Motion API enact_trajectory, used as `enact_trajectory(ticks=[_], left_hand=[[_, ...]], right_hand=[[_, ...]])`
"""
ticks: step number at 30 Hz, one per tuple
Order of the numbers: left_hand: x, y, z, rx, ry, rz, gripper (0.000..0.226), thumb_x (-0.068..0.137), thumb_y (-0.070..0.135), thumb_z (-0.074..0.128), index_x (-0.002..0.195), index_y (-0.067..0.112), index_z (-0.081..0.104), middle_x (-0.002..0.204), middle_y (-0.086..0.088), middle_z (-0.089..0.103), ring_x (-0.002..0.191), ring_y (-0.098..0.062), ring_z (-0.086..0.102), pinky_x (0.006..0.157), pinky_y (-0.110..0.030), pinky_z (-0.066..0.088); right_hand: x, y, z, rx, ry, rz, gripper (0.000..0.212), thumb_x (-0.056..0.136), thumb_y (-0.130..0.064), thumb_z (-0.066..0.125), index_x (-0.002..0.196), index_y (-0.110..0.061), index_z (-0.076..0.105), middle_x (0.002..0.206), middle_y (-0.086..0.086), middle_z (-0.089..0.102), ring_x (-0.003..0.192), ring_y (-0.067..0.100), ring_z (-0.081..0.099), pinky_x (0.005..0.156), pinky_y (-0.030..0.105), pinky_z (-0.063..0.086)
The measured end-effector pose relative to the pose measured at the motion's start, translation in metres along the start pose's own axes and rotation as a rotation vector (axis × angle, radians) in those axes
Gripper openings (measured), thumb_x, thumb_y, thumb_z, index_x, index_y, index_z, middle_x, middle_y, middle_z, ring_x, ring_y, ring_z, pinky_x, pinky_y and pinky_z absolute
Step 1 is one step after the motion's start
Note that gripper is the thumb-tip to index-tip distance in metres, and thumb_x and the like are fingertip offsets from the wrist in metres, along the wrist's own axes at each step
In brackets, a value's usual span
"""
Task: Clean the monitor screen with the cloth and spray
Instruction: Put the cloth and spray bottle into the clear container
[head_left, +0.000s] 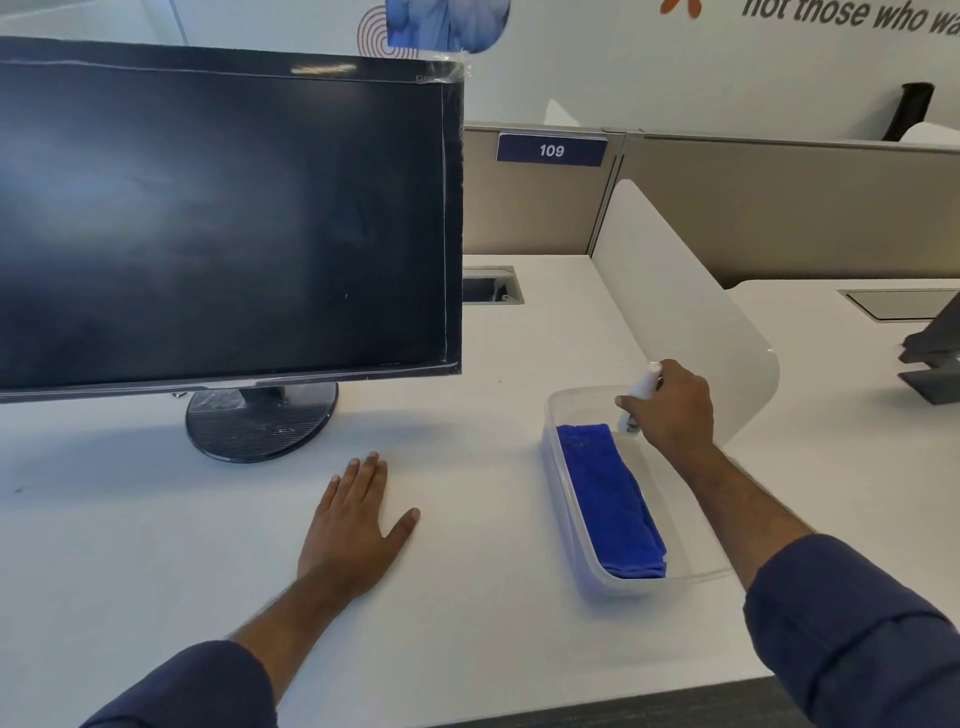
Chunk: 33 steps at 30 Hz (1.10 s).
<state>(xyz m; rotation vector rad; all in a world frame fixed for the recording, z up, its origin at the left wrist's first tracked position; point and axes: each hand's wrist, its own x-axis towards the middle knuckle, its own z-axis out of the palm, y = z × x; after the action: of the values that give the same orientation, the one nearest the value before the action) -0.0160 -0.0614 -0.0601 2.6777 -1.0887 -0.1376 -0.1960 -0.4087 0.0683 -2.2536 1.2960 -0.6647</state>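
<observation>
1. Curled round the white spray bottle (643, 391), my right hand (675, 410) grips it at the far end of the clear plastic tray (582, 540); my left hand (353, 525) lies flat and released on the white desk (467, 623), fingers straight, holding nothing.
2. Most of the bottle is hidden by my fingers, so I cannot tell whether it is lifted off the tray floor or resting on it.
3. Just left of the bottle, the folded blue cloth (610, 499) lies lengthwise inside the same tray, untouched.
4. To the far left stands the monitor (223, 218), its dark screen switched off, on a round black base (260, 421). It is well apart from the tray.
5. Beyond the tray a white curved divider (675, 291) rises, and a panel sign reading 109 (551, 150) sits behind.
6. I judge this the opening step: fetching the spray. Next I need to lift the bottle clear of the tray wall, carry it left, and aim the nozzle, while the free hand could collect the cloth.
</observation>
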Motion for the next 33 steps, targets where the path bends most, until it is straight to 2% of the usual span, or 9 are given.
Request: enact_trajectory(ticks=[6,13,17,22,25,27,31,33], left_hand=[[0.0,0.001,-0.001,0.003,0.001,0.002,0.087,0.094,0.072,0.021,0.161,0.018,0.004,0.169,0.008,-0.005,0.155,-0.009,-0.009,0.126,-0.032,-0.002],[0.0,0.0,0.0,0.009,0.002,0.004,0.089,0.093,0.074,0.016,0.161,0.018,0.005,0.169,0.008,-0.004,0.155,-0.009,-0.008,0.126,-0.031,-0.003],[0.0,-0.001,0.001,0.0,0.001,0.003,0.09,0.091,0.075,0.015,0.161,0.019,0.006,0.169,0.009,-0.003,0.155,-0.009,-0.008,0.126,-0.031,-0.002],[0.0,-0.001,0.002,0.001,-0.003,0.007,0.091,0.091,0.075,0.014,0.161,0.018,0.006,0.169,0.008,-0.003,0.155,-0.009,-0.008,0.126,-0.032,-0.002],[0.001,-0.002,0.002,0.001,-0.01,0.006,0.092,0.09,0.075,0.012,0.161,0.018,0.005,0.169,0.008,-0.004,0.155,-0.009,-0.009,0.126,-0.031,-0.003],[0.001,-0.002,0.002,0.003,-0.016,0.007,0.092,0.09,0.075,0.011,0.161,0.017,0.003,0.169,0.007,-0.005,0.155,-0.01,-0.009,0.125,-0.031,-0.004],[0.001,-0.002,0.0,-0.015,-0.035,0.015,0.09,0.092,0.073,0.015,0.161,0.017,0.002,0.169,0.006,-0.006,0.155,-0.011,-0.011,0.124,-0.031,-0.006],[0.002,-0.002,-0.001,-0.015,-0.049,0.019,0.088,0.094,0.071,0.019,0.161,0.017,0.001,0.169,0.005,-0.007,0.155,-0.012,-0.011,0.124,-0.031,-0.007]], right_hand=[[0.005,0.001,0.001,-0.019,0.027,-0.001,0.042,0.074,-0.02,0.086,0.106,-0.009,0.062,0.108,0.013,0.066,0.095,0.031,0.061,0.077,0.035,0.053],[0.009,0.004,0.002,0.019,0.001,0.023,0.041,0.076,-0.017,0.084,0.108,-0.009,0.06,0.112,0.013,0.065,0.088,0.025,0.056,0.075,0.029,0.047],[0.008,0.003,0.002,0.037,-0.01,0.023,0.042,0.076,-0.016,0.084,0.109,-0.007,0.06,0.112,0.015,0.064,0.088,0.026,0.057,0.076,0.029,0.048],[0.002,0.0,-0.002,0.008,-0.013,0.042,0.049,0.075,-0.023,0.086,0.114,-0.008,0.059,0.114,0.014,0.063,0.092,0.027,0.059,0.081,0.033,0.052],[-0.009,-0.008,-0.005,-0.09,0.07,-0.011,0.05,0.076,-0.033,0.084,0.114,-0.009,0.062,0.114,0.013,0.065,0.099,0.03,0.06,0.084,0.041,0.054],[-0.02,-0.016,-0.005,-0.164,0.155,-0.076,0.044,0.08,-0.037,0.079,0.113,-0.011,0.063,0.113,0.011,0.065,0.103,0.03,0.057,0.086,0.045,0.049],[-0.039,-0.032,-0.001,-0.194,0.324,-0.211,0.033,0.081,-0.03,0.074,0.108,-0.013,0.064,0.108,0.007,0.065,0.104,0.031,0.055,0.085,0.045,0.039],[-0.045,-0.036,0.0,-0.243,0.333,-0.228,0.034,0.081,-0.028,0.073,0.11,-0.012,0.064,0.108,0.007,0.065,0.103,0.031,0.055,0.085,0.045,0.039]])
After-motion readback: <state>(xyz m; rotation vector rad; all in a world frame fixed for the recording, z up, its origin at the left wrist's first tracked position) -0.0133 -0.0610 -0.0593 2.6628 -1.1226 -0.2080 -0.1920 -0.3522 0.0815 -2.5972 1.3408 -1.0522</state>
